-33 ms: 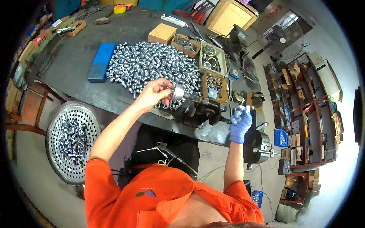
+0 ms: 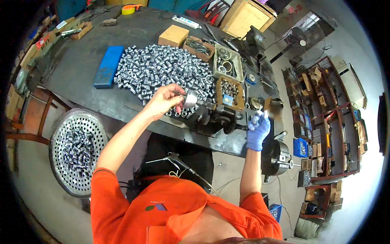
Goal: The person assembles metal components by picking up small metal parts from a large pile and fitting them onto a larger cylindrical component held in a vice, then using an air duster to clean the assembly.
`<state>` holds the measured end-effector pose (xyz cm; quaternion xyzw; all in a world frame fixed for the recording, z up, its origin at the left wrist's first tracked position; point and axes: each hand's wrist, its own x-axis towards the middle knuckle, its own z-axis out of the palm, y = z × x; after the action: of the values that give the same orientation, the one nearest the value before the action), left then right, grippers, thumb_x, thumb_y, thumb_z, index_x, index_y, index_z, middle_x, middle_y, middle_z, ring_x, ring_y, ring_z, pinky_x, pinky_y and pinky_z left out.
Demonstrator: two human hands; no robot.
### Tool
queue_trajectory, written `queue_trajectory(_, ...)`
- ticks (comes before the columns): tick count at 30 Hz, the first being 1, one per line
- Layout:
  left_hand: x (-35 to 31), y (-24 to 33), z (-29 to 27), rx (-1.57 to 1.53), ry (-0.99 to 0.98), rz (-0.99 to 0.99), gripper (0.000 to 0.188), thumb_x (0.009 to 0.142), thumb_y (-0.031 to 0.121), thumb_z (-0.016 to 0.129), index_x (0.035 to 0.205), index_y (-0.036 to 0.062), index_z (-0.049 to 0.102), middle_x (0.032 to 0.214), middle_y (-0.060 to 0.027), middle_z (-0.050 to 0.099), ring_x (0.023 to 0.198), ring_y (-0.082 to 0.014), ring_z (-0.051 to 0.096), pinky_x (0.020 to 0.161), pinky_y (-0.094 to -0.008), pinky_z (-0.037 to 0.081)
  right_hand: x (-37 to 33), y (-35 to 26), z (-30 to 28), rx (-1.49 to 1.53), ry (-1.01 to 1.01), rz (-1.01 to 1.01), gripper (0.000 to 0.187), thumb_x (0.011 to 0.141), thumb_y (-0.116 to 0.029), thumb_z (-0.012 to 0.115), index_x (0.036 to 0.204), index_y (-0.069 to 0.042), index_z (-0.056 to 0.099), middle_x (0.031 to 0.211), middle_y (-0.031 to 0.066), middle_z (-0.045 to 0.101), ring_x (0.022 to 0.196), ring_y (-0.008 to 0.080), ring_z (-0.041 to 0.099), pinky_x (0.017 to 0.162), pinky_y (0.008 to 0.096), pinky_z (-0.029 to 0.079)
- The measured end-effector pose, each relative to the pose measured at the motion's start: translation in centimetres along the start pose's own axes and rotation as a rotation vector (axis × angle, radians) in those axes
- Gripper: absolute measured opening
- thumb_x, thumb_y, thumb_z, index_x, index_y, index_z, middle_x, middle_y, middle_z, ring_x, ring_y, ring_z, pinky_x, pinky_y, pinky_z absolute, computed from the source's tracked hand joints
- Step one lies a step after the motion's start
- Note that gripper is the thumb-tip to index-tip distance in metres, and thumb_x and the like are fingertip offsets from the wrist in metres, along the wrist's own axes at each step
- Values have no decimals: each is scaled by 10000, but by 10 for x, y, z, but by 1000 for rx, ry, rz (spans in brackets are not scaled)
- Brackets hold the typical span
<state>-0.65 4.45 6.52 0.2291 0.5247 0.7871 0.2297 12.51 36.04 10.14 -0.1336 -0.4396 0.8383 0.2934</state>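
The bare left grip has thumb and fingers bent around the left end of a silver cylinder; I cannot tell whether they pinch it, since the contact is partly hidden. This cylinder sits right at the fingertips, in line with a dark spindle fixture at the front edge of the desk. The right grip, in a lilac-blue glove, is raised with fingers curled just beside the fixture's right end; whether anything is pinched there I cannot tell.

Behind the left grip spreads a heap of shiny metal bushings, flanked by a blue box and a brown carton. An air gun lies below the desk edge. The orange shirt carries small lettering above a green-and-blue emblem. At left, more bushings fill part of a perforated basin.
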Motion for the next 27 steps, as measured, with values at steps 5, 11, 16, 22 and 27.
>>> queue_trajectory(5,1,2,-4,108,54,73,188,859,139,572,959,-18,540,724,-77,587,569,-124,566,489,-243,457,43,9,9,93,-105,29,181,895,-240,518,877,-63,549,637,10,541,471,59,457,315,186,321)
queue_trajectory(11,2,2,10,491,131,-11,369,911,324,475,746,2,549,533,-22,515,424,-85,502,416,-231,385,74,53,-9,-294,82,-35,257,851,-305,591,750,-69,579,516,-43,473,389,32,394,321,178,276)
queue_trajectory(16,3,-1,13,682,219,-32,426,908,349,450,686,-5,532,502,-90,478,447,-169,520,442,-314,378,44,88,-30,-339,365,149,221,842,-297,597,764,-91,592,544,-32,473,412,56,405,350,187,272)
queue_trajectory(22,6,-9,13,766,249,91,440,902,358,440,673,-9,517,529,-160,470,527,-269,540,493,-394,363,-29,49,-59,-13,65,206,273,869,-307,552,811,-42,575,541,1,503,416,73,444,313,195,285)
queue_trajectory(27,5,2,13,695,243,95,453,912,380,421,681,3,519,482,-100,489,482,-240,543,470,-374,375,-32,10,-30,-24,-45,63,319,894,-343,502,848,-39,586,563,21,528,408,71,419,332,196,298)
